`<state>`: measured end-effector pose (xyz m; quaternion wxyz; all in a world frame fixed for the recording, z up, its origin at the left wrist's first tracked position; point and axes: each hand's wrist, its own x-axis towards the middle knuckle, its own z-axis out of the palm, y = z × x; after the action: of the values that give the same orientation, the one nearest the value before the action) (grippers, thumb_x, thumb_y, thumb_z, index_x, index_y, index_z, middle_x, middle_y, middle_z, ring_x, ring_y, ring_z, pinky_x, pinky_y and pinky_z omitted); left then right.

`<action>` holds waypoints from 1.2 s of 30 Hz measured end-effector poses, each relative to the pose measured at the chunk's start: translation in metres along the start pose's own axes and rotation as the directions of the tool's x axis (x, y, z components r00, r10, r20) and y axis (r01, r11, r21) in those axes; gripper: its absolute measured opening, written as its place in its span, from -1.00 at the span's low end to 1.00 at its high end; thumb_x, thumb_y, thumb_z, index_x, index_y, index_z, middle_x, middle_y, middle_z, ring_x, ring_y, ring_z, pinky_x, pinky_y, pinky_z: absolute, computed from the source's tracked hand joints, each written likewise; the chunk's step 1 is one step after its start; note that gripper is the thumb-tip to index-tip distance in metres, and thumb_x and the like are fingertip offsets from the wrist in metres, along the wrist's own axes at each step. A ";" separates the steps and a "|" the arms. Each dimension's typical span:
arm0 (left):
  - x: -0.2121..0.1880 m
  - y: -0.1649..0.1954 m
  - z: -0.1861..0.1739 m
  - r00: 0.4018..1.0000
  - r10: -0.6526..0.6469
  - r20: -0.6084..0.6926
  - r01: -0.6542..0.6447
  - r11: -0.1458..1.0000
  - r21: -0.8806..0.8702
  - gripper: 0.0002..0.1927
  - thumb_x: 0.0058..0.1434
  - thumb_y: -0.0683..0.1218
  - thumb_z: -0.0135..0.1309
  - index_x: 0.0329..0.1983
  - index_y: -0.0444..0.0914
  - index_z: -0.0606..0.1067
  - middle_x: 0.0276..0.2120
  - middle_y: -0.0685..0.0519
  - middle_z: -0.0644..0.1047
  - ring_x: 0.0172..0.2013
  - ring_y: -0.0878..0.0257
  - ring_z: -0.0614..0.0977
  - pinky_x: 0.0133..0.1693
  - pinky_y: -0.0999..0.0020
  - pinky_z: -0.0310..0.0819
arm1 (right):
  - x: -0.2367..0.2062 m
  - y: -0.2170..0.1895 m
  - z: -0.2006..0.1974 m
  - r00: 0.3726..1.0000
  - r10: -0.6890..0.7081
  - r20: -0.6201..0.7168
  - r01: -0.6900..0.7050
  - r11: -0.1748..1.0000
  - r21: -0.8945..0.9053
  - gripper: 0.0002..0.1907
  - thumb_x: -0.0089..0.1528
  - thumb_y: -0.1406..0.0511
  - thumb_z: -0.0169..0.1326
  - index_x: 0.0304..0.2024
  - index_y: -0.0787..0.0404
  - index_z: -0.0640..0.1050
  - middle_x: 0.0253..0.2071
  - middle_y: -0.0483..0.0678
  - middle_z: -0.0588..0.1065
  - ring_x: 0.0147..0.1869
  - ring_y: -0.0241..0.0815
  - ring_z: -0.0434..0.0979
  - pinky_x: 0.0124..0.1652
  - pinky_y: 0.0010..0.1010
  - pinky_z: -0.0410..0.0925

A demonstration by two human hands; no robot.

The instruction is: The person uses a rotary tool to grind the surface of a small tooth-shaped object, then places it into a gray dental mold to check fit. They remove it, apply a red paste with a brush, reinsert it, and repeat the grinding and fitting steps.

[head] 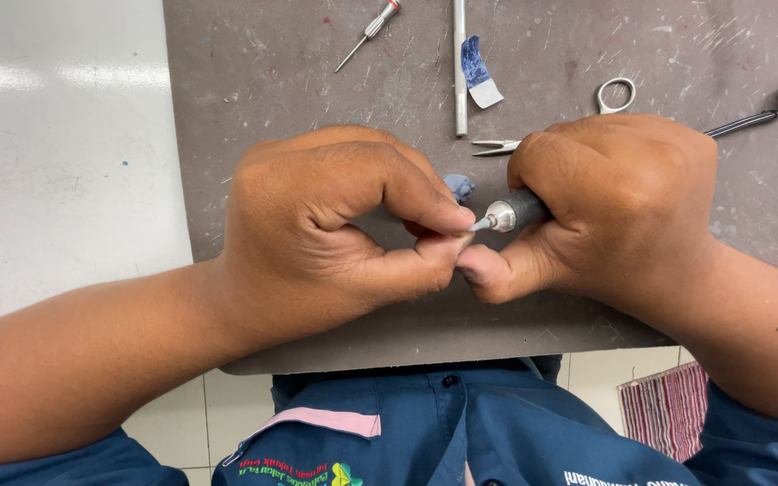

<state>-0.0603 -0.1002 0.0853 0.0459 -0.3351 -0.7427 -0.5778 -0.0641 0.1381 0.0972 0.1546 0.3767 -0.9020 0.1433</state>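
Observation:
My left hand (335, 225) is curled tight, pinching a tiny piece between thumb and forefinger; the piece itself is almost wholly hidden by the fingertips. My right hand (614, 202) grips a pen-like rotary tool (511, 213) with a dark grey body and a silver collar. Its small pointed tip touches the spot pinched by my left fingers. Both hands hover over a worn grey mat (317, 81). A small blue lump (460, 187) lies on the mat just behind my left forefinger.
On the mat behind my hands lie a small screwdriver (369, 32), a thin metal rod (460, 67), a blue and white paper scrap (478, 74), small scissors (607, 99) and a black cable (767, 112). A white table (56, 153) lies to the left. A striped cloth (668, 409) sits lower right.

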 end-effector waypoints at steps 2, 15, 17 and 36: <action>0.000 0.000 0.001 1.000 -0.003 -0.004 0.003 1.000 -0.008 -0.85 0.14 -0.23 0.36 -0.30 -0.26 0.57 -0.31 0.00 0.64 -0.28 0.28 0.72 -0.25 0.45 0.63 | 0.000 0.000 0.000 1.000 -0.001 0.000 0.001 1.000 -0.003 -0.25 0.07 -0.28 0.23 -0.63 0.25 0.45 -0.69 0.01 0.27 -0.59 0.03 0.35 -0.54 -0.20 0.22; 0.000 -0.001 0.001 1.000 -0.018 -0.007 0.018 0.999 -0.026 -0.85 0.15 -0.22 0.36 -0.28 -0.25 0.58 -0.29 0.00 0.64 -0.26 0.29 0.73 -0.22 0.45 0.63 | 0.000 -0.001 0.000 1.000 0.004 -0.004 -0.004 1.000 0.007 -0.28 0.07 -0.26 0.23 -0.63 0.24 0.45 -0.69 0.01 0.26 -0.58 0.05 0.36 -0.53 -0.19 0.23; 0.000 -0.001 0.001 1.000 -0.023 -0.001 0.023 0.999 -0.023 -0.85 0.12 -0.23 0.36 -0.31 -0.25 0.58 -0.32 0.00 0.64 -0.29 0.29 0.72 -0.25 0.45 0.63 | 0.000 0.000 0.000 1.000 0.004 -0.001 -0.004 1.000 0.009 -0.27 0.07 -0.26 0.23 -0.63 0.25 0.45 -0.69 0.01 0.27 -0.58 0.05 0.37 -0.53 -0.18 0.23; -0.001 0.001 0.001 0.998 -0.067 -0.006 0.067 0.995 -0.074 -0.86 0.17 -0.24 0.35 -0.30 -0.28 0.58 -0.28 0.00 0.66 -0.24 0.30 0.74 -0.20 0.46 0.66 | -0.002 0.001 0.000 1.000 0.023 0.001 -0.023 0.999 0.028 -0.27 0.09 -0.27 0.23 -0.59 0.25 0.48 -0.66 0.02 0.30 -0.56 0.06 0.39 -0.50 -0.18 0.25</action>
<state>-0.0588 -0.0993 0.0852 0.0173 -0.3090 -0.7315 -0.6075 -0.0638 0.1398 0.0964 0.1477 0.3685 -0.9042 0.1575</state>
